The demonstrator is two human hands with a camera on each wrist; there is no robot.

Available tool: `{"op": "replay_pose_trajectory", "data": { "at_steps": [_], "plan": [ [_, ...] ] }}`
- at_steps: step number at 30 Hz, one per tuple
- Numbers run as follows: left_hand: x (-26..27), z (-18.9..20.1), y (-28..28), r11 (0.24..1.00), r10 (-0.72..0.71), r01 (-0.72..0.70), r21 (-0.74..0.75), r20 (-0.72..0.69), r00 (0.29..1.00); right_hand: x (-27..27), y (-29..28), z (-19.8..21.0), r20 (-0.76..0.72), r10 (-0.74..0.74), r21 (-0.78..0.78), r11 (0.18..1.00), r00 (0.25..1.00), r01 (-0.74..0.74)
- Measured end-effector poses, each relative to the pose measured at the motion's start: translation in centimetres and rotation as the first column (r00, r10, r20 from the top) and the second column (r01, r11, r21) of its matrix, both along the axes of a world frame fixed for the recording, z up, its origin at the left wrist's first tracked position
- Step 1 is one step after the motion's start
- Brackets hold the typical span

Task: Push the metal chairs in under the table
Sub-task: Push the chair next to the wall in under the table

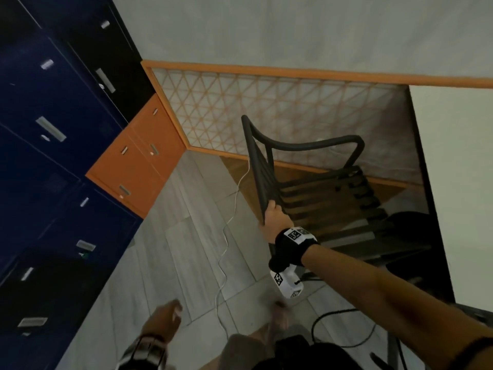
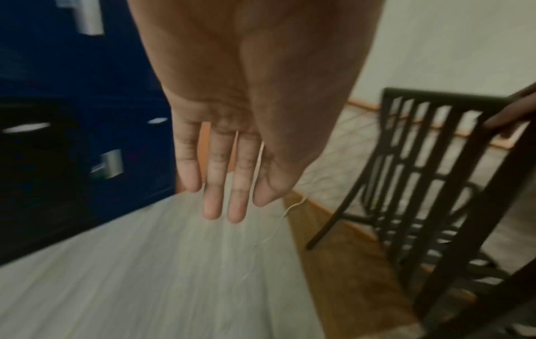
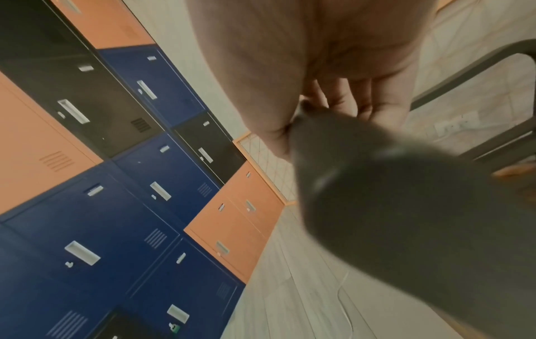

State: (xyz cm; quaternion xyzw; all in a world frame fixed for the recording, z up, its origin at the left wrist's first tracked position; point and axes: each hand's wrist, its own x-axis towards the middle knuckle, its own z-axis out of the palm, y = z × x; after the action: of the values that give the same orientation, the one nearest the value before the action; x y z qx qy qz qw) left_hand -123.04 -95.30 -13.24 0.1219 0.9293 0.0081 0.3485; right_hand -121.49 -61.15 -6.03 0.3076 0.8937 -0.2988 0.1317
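Observation:
A black metal chair (image 1: 314, 180) with a slatted back and seat stands beside the white table (image 1: 458, 182) at the right, its seat partly under the table's edge. My right hand (image 1: 273, 216) grips the near corner of the chair's backrest; in the right wrist view my right hand (image 3: 333, 119) curls round the dark tube of the chair (image 3: 391, 206). My left hand (image 1: 168, 319) hangs free low over the floor, apart from the chair. In the left wrist view its fingers (image 2: 214, 183) are straight and hold nothing, with the chair (image 2: 429, 183) off to the right.
Blue, black and orange lockers (image 1: 53, 156) line the left side. An orange-framed lattice panel (image 1: 266, 108) runs along the far wall. A white cable (image 1: 226, 236) trails over the grey floor, and a black cable (image 1: 344, 340) loops near my feet.

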Motion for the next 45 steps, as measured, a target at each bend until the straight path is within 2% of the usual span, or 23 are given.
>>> {"op": "replay_pose_trajectory", "data": {
  "at_steps": [2,3,6,9,10,13,15,17,20,23,26,30,34,37,41,45],
  "plan": [
    [-5.2,1.8,5.2,0.987,-0.109,0.119,0.108,-0.099,0.989,-0.1,-0.1,-0.9,0.008,-0.024,-0.008,1.0,1.0,0.024],
    [-8.1,2.5,8.2,0.966,-0.174,0.205,0.155,-0.193,0.966,-0.1,-0.1,-1.3,0.009,-0.032,-0.015,0.999,0.999,0.032],
    [-14.2,6.2,17.8,0.885,-0.326,0.425,0.189,-0.4,0.857,0.1,-0.2,-1.8,-0.008,-0.069,-0.04,0.997,0.998,0.069],
    [-17.6,8.1,25.8,0.739,-0.452,0.642,0.204,-0.556,0.697,0.1,-0.5,-2.0,-0.046,-0.151,-0.068,0.987,0.987,0.148],
    [-19.4,7.9,28.9,0.677,-0.522,0.714,0.181,-0.565,0.639,-0.2,-0.2,-2.2,-0.047,-0.223,-0.084,0.972,0.974,0.219],
    [-21.5,7.1,31.2,0.577,-0.66,0.815,0.051,-0.559,0.502,0.9,-0.8,-1.4,-0.074,-0.194,-0.129,0.974,0.978,0.184],
    [-23.8,5.8,33.3,0.465,-0.772,0.885,0.002,-0.489,0.407,1.0,-1.2,-1.6,-0.102,-0.228,-0.166,0.964,0.968,0.21],
    [-25.9,4.5,35.5,0.369,-0.838,0.929,0.032,-0.419,0.348,0.7,-1.7,-1.9,-0.131,-0.282,-0.216,0.944,0.95,0.25],
    [-28.3,3.6,37.6,0.213,-0.86,0.971,0.107,-0.452,0.239,0.3,-1.5,-2.4,-0.126,-0.361,-0.311,0.899,0.924,0.309],
    [-29.4,3.4,38.6,0.097,-0.894,0.974,0.206,-0.413,0.176,-0.6,-1.2,-1.8,-0.128,-0.389,-0.365,0.874,0.912,0.321],
    [-30.3,3.4,39.9,0.078,-0.914,0.976,0.205,-0.375,0.152,-2.1,-0.9,-1.4,-0.141,-0.424,-0.375,0.859,0.895,0.348],
    [-32.5,3.4,42.8,0.093,-0.931,0.971,0.221,-0.327,0.164,-5.2,0.1,-1.1,-0.17,-0.477,-0.377,0.84,0.863,0.39],
    [-34.0,3.5,46.1,0.105,-0.919,0.933,0.343,-0.326,0.223,-7.6,1.8,-1.3,-0.209,-0.542,-0.373,0.814,0.814,0.446],
    [-34.4,3.5,48.7,0.109,-0.911,0.923,0.368,-0.334,0.241,-8.8,3.5,-1.2,-0.203,-0.588,-0.392,0.781,0.783,0.486],
    [-34.4,3.7,52.5,0.078,-0.93,0.967,0.244,-0.331,0.159,-9.8,5.8,-1.4,-0.216,-0.644,-0.409,0.742,0.734,0.531],
    [-33.9,4.1,55.8,0.121,-0.927,0.969,0.214,-0.325,0.188,-10.4,8.2,-1.8,-0.218,-0.664,-0.41,0.728,0.716,0.55]
  ]
}}
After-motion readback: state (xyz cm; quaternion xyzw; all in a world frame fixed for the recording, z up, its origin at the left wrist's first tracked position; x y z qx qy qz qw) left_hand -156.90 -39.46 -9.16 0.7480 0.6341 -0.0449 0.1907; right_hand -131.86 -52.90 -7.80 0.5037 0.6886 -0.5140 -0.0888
